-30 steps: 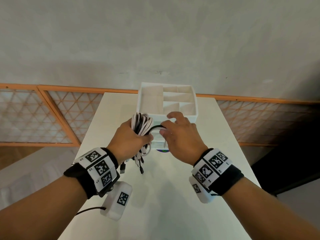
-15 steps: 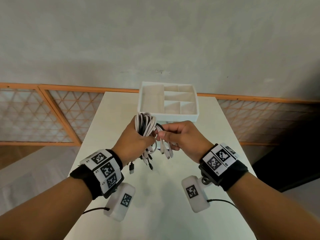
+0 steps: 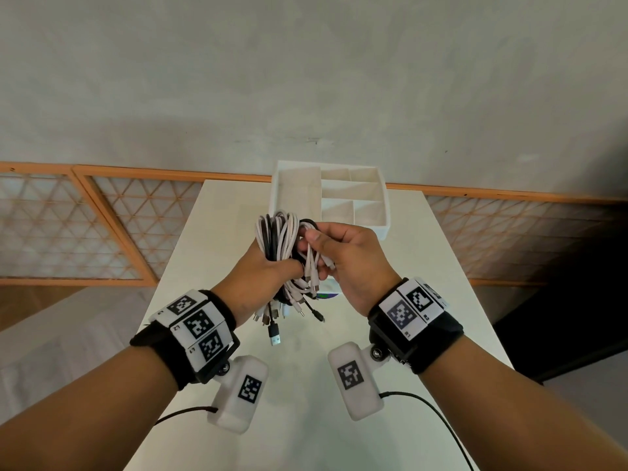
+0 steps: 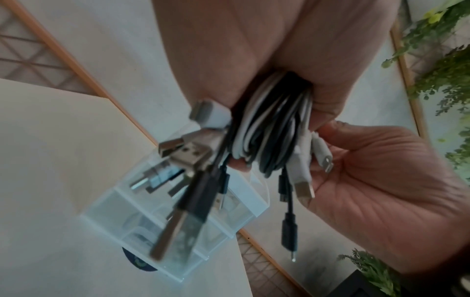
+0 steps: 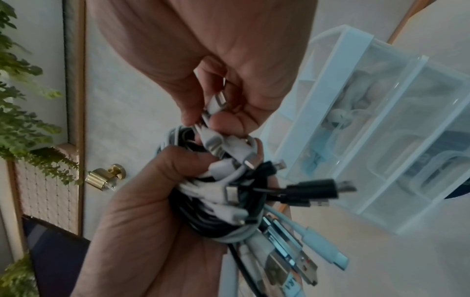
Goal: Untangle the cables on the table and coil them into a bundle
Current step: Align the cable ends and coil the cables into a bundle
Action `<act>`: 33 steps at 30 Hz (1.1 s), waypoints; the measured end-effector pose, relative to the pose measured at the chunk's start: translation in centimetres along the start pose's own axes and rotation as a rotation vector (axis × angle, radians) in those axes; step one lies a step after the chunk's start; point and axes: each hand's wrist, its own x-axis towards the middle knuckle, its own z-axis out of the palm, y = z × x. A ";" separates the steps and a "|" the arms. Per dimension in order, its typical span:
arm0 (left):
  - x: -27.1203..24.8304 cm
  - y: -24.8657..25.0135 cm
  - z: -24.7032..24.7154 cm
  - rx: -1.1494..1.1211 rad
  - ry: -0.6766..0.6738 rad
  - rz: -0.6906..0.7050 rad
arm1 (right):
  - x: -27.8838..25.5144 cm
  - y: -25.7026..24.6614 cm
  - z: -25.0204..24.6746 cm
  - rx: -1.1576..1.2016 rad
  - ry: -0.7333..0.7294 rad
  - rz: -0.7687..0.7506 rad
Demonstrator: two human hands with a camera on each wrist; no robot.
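Note:
A bundle of white and black cables point(image 3: 277, 241) is held upright above the white table point(image 3: 306, 385), gripped round its middle by my left hand point(image 3: 261, 277). Its loops stick up past the fist and several plug ends point(image 3: 272, 334) dangle below it. My right hand point(image 3: 343, 263) is just to the right, pinching a few white cable ends point(image 3: 314, 263) beside the bundle. In the left wrist view the cables point(image 4: 269, 128) pass through the fist, plugs hanging in front. The right wrist view shows my fingertips point(image 5: 223, 120) pinching white plugs point(image 5: 216, 104) above the left fist.
A white divided organiser box point(image 3: 336, 195) stands at the table's far end, just behind the hands; its clear drawers point(image 5: 381, 140) hold small items. An orange-framed lattice railing point(image 3: 102, 215) runs behind the table. Bare tabletop lies near me.
My right hand turned palm-inward and came off the black loop to pinch the white cable ends. Both hands and the bundle rose slightly toward me.

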 end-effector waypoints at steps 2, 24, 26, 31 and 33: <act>0.1 0.1 -0.2 -0.017 -0.008 -0.011 | 0.2 0.0 0.0 -0.007 0.009 -0.023; 0.5 -0.1 0.8 -0.203 -0.049 -0.046 | -0.7 -0.7 -2.1 -0.076 -0.119 0.100; 0.6 0.0 0.5 -0.196 -0.103 -0.047 | -0.8 -0.5 -1.8 -0.104 -0.095 0.055; 0.7 0.1 0.4 -0.271 -0.098 -0.102 | -0.9 -1.0 -1.6 -0.421 -0.098 -0.072; 0.5 -0.3 0.6 -0.298 -0.081 -0.114 | -0.9 -0.8 -1.4 -0.613 -0.035 -0.173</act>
